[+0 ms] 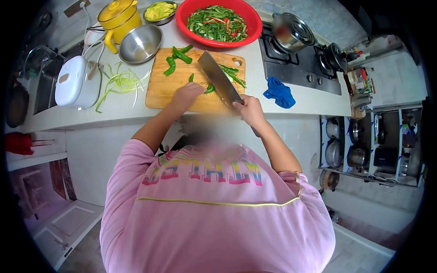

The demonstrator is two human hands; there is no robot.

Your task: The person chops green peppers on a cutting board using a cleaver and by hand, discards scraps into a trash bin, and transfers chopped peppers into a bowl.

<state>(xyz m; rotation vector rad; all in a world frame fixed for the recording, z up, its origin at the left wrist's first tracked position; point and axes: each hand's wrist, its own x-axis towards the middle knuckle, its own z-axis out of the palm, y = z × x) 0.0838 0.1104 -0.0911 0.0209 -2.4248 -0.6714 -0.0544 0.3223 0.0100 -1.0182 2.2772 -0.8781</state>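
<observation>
A wooden cutting board (159, 82) lies on the counter. My right hand (249, 109) is wrapped round the handle of a cleaver (219, 78), whose wide blade slants across the board. My left hand (186, 96) rests at the board's near side, fingers bent and closed on a green pepper (210, 88) beside the blade. A small green pepper piece (191, 78) shows just beyond those fingers. Several whole green peppers (182, 56) lie at the far left of the board. Sliced green pepper strips (233, 75) sit to the right of the cleaver, partly hidden by it.
Behind the board stands a red basin (182, 28) of shredded greens with red bits. To the left are a steel bowl (141, 44), a yellow pot (123, 20), a white appliance (78, 82) and pale green strips (119, 83). A blue cloth (279, 92) lies before the gas stove (300, 68).
</observation>
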